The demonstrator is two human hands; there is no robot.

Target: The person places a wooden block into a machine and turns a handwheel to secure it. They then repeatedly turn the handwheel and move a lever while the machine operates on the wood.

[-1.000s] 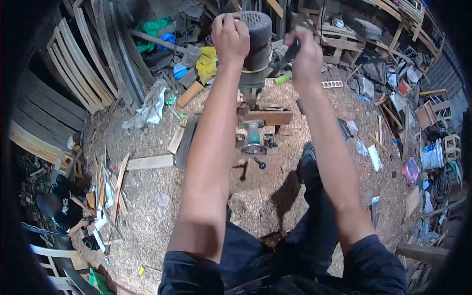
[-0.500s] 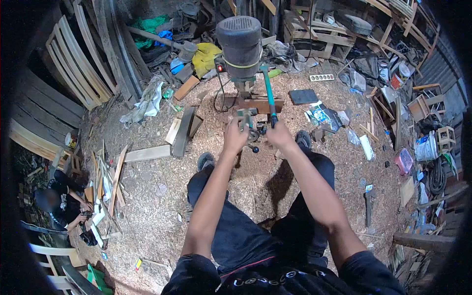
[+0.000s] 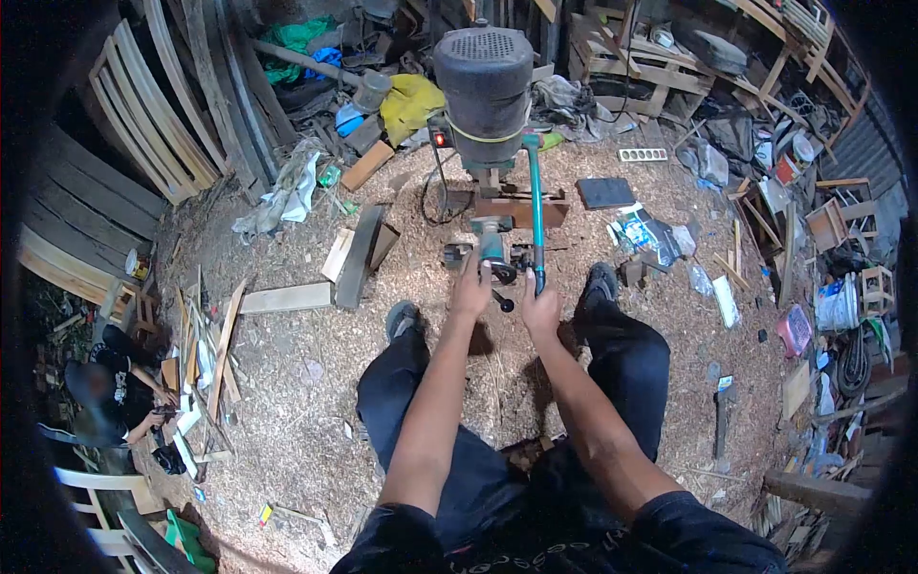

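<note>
In front of me stands a drill-press-like machine with a dark motor housing [image 3: 484, 91] on top. My right hand [image 3: 542, 308] is closed around the black-gripped end of its long teal lever [image 3: 536, 206]. My left hand [image 3: 469, 291] is at the dark handwheel [image 3: 498, 272] low on the machine, its fingers pointing up along the wheel's left side and seemingly gripping its rim. A black ball-ended handle [image 3: 506, 304] sticks out below the wheel. Behind the lever is a brown wooden piece [image 3: 522, 212] at the machine. A red light [image 3: 440, 140] glows beside the motor.
Wood shavings cover the floor [image 3: 296, 383]. Boards [image 3: 356, 256] lie to the left and a power strip [image 3: 642, 155] at the back right. Another person [image 3: 120, 387] sits at the far left among wood strips. A hammer-like tool [image 3: 721, 421] lies to the right.
The lever's grip end has come nearer to me with my right hand on it. My left hand has shifted slightly toward me, to the handwheel's left side. The view has moved a little.
</note>
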